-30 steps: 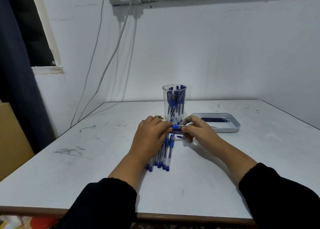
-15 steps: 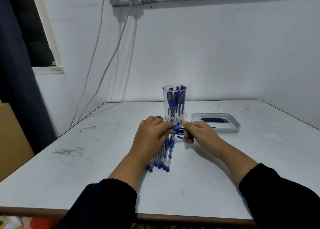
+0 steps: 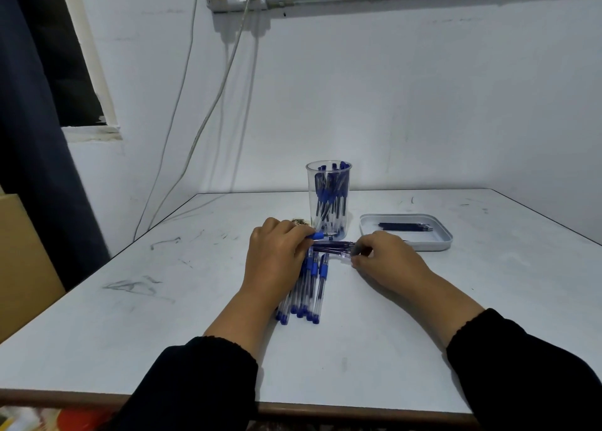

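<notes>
Standing in the clear cup (image 3: 328,183): blue pens (image 3: 329,196); tray (image 3: 433,243) holds refills (image 3: 405,226).

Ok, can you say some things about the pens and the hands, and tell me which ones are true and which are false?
1. The clear cup stands upright with blue pens inside. True.
2. The tray lies left of the cup. False: it lies to its right.
3. A row of pens lies on the table beside the left hand. True.
4. The right hand lies flat, holding nothing. False: both hands pinch pen parts between them.
5. The tray is empty. False: dark refills lie in it.
</notes>
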`<state>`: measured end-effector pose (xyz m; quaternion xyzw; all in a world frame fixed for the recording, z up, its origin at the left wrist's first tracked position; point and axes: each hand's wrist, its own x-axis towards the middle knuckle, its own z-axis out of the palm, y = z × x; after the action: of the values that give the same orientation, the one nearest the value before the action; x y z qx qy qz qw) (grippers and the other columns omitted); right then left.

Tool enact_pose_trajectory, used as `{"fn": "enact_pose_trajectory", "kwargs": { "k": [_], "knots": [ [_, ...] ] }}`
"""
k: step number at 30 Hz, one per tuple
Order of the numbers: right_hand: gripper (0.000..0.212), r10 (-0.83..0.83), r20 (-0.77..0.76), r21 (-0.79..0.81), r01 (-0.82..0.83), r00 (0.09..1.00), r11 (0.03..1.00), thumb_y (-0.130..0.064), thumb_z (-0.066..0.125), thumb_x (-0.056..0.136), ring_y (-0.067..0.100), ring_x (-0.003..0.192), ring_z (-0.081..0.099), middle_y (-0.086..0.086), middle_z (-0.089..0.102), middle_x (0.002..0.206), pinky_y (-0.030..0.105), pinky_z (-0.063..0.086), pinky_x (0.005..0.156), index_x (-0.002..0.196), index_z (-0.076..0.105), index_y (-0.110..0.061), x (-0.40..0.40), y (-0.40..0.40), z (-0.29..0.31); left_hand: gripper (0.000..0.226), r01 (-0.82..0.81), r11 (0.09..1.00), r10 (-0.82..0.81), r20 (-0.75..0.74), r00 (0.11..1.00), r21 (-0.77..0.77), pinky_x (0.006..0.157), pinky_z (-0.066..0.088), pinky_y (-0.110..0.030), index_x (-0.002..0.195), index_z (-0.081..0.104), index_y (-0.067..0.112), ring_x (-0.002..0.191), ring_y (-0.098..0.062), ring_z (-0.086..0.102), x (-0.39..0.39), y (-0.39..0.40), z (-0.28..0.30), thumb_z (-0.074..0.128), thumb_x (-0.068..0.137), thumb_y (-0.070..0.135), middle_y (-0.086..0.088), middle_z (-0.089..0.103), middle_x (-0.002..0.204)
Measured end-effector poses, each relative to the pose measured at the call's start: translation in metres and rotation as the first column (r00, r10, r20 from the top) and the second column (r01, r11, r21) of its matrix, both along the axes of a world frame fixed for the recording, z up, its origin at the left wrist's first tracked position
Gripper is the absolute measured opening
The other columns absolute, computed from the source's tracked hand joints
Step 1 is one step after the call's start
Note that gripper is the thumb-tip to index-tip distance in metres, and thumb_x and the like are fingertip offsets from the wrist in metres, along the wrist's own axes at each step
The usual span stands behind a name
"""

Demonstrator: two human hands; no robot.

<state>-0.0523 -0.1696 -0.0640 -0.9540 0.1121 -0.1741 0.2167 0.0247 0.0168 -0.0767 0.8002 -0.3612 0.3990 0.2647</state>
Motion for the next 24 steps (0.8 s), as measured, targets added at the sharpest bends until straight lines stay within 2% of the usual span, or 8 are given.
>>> {"fn": "enact_pose_trajectory", "kwargs": {
  "k": [5,8,24],
  "knots": [
    [0.007,0.031,0.155,0.188,-0.060,0.987,0.980,-0.030,0.058,0.091,0.003,0.079,0.055,-0.017,0.060,0.083,0.026,0.042,0.065,0.088,0.063,-0.033,-0.0014,0.0015,0.0006,0.016,-0.028,0.999,0.028,-0.025,0.999,0.017,0.069,0.039,-0.038,0.091,0.072,0.017,0.077,-0.028,0.056,-0.0004,-0.0001,0.0005,0.076,0.077,0.011,0.001,0.067,0.080],
    [0.006,0.067,0.191,0.229,-0.111,0.979,0.967,-0.028,0.060,0.090,0.003,0.077,0.055,-0.016,0.061,0.081,0.027,0.045,0.068,0.088,0.063,-0.033,-0.0016,0.0029,0.0012,0.016,-0.040,0.999,0.041,-0.036,0.999,0.034,0.070,0.038,-0.037,0.091,0.072,0.018,0.078,-0.028,0.055,-0.0017,-0.0002,0.0012,0.076,0.076,0.011,0.001,0.067,0.080],
    [0.010,0.053,0.211,0.235,-0.103,0.976,0.967,-0.026,0.068,0.086,0.002,0.076,0.055,-0.020,0.062,0.081,0.025,0.043,0.067,0.084,0.063,-0.035,-0.0005,0.0021,0.0046,0.021,-0.014,0.998,0.015,-0.020,1.000,0.058,0.070,0.037,-0.036,0.094,0.071,0.019,0.080,-0.027,0.056,-0.0031,0.0002,0.0022,0.076,0.076,0.008,0.001,0.067,0.083]
  ]
}}
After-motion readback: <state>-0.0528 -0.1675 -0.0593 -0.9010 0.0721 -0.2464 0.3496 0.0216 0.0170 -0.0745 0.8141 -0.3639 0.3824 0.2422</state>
